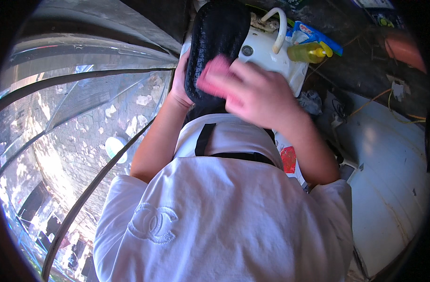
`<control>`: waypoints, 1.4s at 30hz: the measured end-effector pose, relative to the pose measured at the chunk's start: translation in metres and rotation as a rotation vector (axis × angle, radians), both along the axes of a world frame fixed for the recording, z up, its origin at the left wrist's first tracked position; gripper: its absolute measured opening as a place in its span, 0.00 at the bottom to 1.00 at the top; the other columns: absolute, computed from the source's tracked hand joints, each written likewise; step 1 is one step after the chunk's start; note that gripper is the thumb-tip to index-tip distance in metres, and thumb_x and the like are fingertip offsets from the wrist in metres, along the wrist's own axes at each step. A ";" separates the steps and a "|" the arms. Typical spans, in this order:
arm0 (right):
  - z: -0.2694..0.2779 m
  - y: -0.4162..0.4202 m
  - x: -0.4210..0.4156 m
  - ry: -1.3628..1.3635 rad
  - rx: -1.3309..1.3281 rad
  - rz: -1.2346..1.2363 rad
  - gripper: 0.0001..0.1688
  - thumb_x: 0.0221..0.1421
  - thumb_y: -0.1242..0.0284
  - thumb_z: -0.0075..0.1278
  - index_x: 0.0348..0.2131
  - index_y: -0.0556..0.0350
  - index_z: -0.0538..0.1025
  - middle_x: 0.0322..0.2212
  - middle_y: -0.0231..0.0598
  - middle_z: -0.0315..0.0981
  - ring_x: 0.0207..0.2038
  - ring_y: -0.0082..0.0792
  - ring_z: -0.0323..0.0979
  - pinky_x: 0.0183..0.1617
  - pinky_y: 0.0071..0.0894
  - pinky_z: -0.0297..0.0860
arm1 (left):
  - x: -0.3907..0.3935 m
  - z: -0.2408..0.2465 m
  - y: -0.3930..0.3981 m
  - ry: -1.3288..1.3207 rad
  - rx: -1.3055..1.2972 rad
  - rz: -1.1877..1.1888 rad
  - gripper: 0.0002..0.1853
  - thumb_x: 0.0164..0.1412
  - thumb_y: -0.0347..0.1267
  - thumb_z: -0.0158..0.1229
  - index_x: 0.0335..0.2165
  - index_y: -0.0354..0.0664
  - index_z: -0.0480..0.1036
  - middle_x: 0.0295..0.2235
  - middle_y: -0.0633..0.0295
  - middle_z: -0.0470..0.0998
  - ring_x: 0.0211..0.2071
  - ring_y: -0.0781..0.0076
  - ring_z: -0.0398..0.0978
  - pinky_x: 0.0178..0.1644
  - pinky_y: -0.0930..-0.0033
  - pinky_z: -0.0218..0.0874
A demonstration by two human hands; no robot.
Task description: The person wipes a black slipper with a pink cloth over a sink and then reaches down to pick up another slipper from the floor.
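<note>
Over a white washbasin, my left hand [182,83] grips the left edge of a black slipper-shaped item [220,31]. The item is tilted lengthwise away from me, and pale, wet-looking flecks line its left side. My right hand [259,91], blurred, is closed around a pink thing [215,75] at the lower part of the black surface. Blur leaves unclear whether the pink thing is a brush, a sponge or a cloth, and whether it touches. My right hand and the pink thing cover the item's lower right side.
The white basin [262,65] has a drain [247,51] and a curved white tap [281,30]. On its right rim lie a yellow pump bottle [305,53] and a blue packet [315,35]. A mesh screen with dark frame bars [105,169] runs along the left. Cables [372,100] hang right.
</note>
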State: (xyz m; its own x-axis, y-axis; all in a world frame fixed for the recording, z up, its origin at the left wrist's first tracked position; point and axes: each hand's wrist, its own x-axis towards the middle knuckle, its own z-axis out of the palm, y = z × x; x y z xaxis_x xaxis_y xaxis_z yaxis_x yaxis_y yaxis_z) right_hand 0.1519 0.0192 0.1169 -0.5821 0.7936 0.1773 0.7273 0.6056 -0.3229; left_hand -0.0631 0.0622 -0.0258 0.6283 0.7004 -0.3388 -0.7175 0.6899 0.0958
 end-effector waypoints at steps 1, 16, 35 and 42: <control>-0.001 0.010 0.004 0.036 0.096 -0.085 0.26 0.49 0.68 0.66 0.50 0.36 0.81 0.41 0.32 0.73 0.39 0.37 0.79 0.31 0.41 0.80 | -0.004 0.005 -0.004 -0.285 -0.112 0.016 0.40 0.78 0.55 0.33 0.70 0.35 0.63 0.66 0.40 0.71 0.64 0.34 0.72 0.72 0.38 0.61; -0.010 -0.001 0.009 -0.038 -0.080 0.000 0.27 0.53 0.67 0.64 0.53 0.33 0.80 0.41 0.36 0.75 0.42 0.43 0.82 0.35 0.44 0.81 | -0.001 -0.003 -0.006 -0.149 -0.025 0.034 0.40 0.78 0.54 0.36 0.71 0.34 0.62 0.67 0.41 0.70 0.64 0.39 0.72 0.72 0.43 0.62; 0.014 0.010 0.033 -0.028 0.152 -0.209 0.29 0.53 0.67 0.64 0.56 0.27 0.81 0.42 0.33 0.74 0.42 0.37 0.81 0.37 0.43 0.81 | -0.026 0.011 -0.012 -0.107 0.181 -0.065 0.42 0.76 0.57 0.36 0.76 0.43 0.52 0.74 0.36 0.55 0.66 0.36 0.70 0.65 0.27 0.67; 0.020 0.041 0.050 -0.192 0.296 -0.350 0.34 0.52 0.68 0.67 0.58 0.32 0.79 0.45 0.37 0.73 0.46 0.44 0.81 0.41 0.44 0.81 | -0.037 0.031 -0.024 -0.012 0.190 -0.230 0.45 0.73 0.58 0.44 0.75 0.42 0.55 0.72 0.32 0.58 0.68 0.35 0.67 0.62 0.29 0.71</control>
